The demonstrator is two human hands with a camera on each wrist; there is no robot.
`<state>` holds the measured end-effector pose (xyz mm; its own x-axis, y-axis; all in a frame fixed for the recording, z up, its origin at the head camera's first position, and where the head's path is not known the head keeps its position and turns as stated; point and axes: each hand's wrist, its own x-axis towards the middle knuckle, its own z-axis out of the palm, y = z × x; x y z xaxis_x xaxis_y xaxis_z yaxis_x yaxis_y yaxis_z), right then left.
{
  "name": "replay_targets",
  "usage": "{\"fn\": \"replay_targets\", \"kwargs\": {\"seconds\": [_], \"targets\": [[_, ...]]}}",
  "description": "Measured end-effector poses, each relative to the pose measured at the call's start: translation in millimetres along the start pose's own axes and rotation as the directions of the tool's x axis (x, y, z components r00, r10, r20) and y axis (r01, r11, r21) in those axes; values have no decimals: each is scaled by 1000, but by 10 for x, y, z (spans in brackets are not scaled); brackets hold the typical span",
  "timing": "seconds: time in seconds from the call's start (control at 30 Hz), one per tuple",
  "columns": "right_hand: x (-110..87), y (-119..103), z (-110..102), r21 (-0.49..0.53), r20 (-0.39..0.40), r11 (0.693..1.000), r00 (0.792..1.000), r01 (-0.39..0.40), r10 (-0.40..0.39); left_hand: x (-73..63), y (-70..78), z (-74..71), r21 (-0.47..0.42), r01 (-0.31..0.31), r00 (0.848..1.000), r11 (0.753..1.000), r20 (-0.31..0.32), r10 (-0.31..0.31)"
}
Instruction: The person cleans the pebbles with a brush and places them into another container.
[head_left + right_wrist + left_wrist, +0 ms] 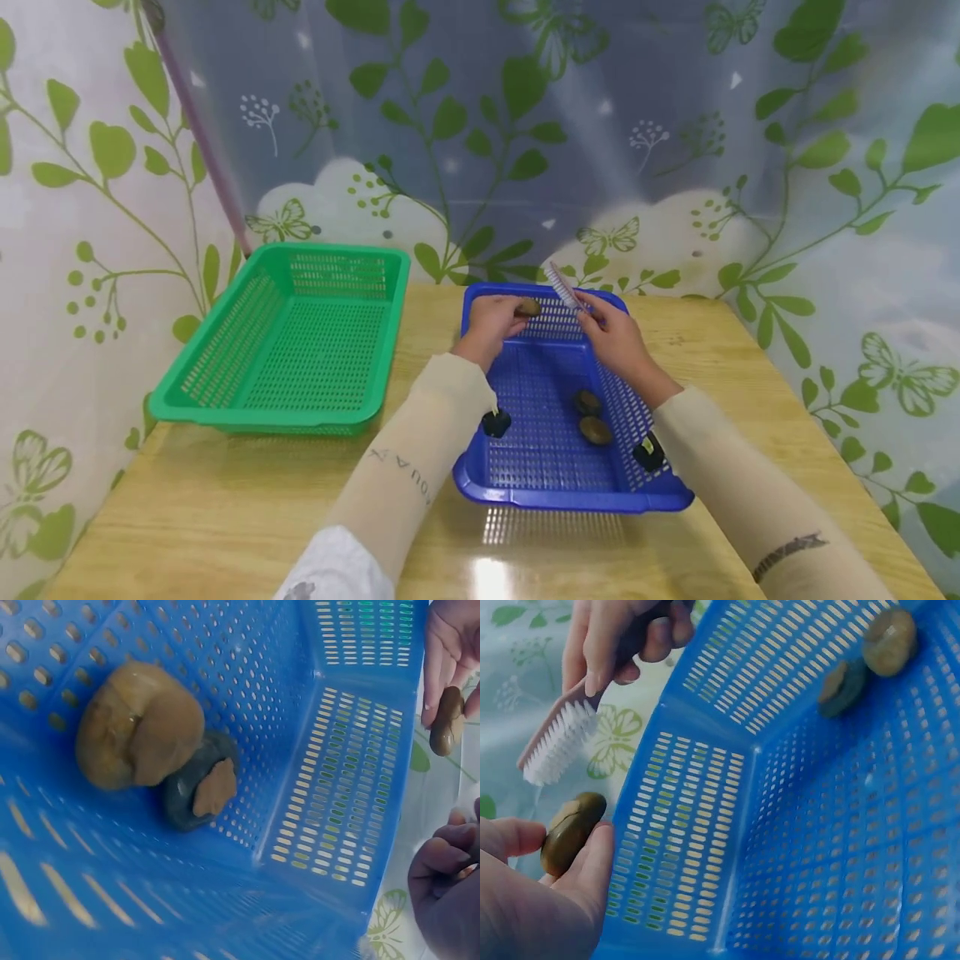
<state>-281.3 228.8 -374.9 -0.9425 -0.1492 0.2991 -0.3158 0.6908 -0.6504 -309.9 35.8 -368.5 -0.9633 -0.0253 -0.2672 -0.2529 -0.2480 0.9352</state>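
Left hand (495,323) pinches stone (529,307) at far edge of blue basket (562,498); right hand (611,335) grips brush (559,742) near its far right corner. Two more stones (596,430) inside, by right wall. Green basket (262,415) toward bench (720,350) far left corner.

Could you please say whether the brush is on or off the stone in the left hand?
Off: in the left wrist view, a gap separates the brush from the stone pinched by the left hand.

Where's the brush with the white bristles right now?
In the head view, the brush is in the person's right hand, near the far rim of the blue basket, just right of the stone that the left hand holds.
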Motion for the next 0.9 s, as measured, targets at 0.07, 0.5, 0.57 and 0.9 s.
{"fn": "replay_targets", "kwargs": {"seconds": [0.07, 0.5, 0.57, 0.9], "targets": [[-23, 14, 15, 14, -3, 1000, 1000, -3, 3, 30, -33, 8, -70, 23, 1000, 997, -11, -24], [-1, 30, 87, -113, 70, 989, 994, 96, -89, 86, -191, 72, -197, 22, 1000, 980, 18, -19], [0, 43, 80, -121, 73, 989, 995, 82, -74, 90, -203, 74, -190, 11, 1000, 982, 16, -8], [0, 90, 101, -101, 72, 986, 989, 133, -127, 88, -240, 34, -96, -38, 999, 995, 6, 39]]}}
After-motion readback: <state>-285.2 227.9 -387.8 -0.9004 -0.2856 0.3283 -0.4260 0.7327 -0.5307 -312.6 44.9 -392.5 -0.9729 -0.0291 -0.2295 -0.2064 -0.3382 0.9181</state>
